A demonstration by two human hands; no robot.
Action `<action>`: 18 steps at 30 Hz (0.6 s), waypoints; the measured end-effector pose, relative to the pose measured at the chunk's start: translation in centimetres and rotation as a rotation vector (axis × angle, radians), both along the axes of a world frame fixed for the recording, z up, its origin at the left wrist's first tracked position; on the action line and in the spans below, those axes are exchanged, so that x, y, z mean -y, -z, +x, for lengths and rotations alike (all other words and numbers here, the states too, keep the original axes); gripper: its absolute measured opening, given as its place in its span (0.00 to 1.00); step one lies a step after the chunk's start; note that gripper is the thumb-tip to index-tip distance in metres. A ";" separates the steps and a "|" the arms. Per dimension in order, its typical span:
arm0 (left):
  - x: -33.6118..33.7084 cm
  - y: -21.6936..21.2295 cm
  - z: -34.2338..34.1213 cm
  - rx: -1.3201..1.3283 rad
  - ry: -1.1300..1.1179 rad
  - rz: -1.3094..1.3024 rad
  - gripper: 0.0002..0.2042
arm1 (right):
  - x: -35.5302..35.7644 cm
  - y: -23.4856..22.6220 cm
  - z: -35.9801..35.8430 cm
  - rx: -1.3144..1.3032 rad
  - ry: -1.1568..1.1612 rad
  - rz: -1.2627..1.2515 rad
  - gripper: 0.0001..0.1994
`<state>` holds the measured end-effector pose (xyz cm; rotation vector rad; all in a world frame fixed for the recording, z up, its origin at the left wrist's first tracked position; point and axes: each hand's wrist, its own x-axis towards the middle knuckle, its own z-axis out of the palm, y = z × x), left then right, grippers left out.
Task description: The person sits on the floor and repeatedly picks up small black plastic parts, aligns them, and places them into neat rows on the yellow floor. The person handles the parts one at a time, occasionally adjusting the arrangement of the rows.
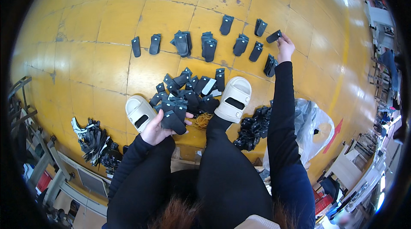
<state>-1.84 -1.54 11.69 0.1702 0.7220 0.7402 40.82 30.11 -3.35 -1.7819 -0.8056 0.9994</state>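
Note:
My left hand [157, 131] is closed around a small bunch of flat black pieces [173, 122], rounded at one end and bearing small pale labels. Far out to the right, my right hand [285, 48] pinches a single flat black piece [273, 37] by one end, over or on the floor. Just below it lies a short stack of the same pieces [269, 65]. A loose heap of black pieces [188, 84] is spread on the floor between my feet, with one pale piece [209, 86] on top.
Several sorted stacks [181, 43] form a row across the yellow floor [115, 19]. My beige clogs [234, 98] flank the heap. Yellow rubber bands [203, 121] lie by it. Black piles [95, 142] sit at left and right; a clear plastic bag [314, 128] is right of my arm.

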 end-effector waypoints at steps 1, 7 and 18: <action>0.1 0.2 0.0 0.026 -0.016 0.005 0.40 | -0.4 -0.4 -1.3 -0.038 0.006 -0.027 0.16; 0.1 0.4 0.0 0.294 -0.177 -0.016 0.46 | -1.3 -1.5 -14.4 -0.096 -0.403 0.125 0.15; 0.2 0.8 -1.3 0.120 -0.265 -0.064 0.38 | -2.6 0.6 -24.5 0.023 -0.545 0.078 0.14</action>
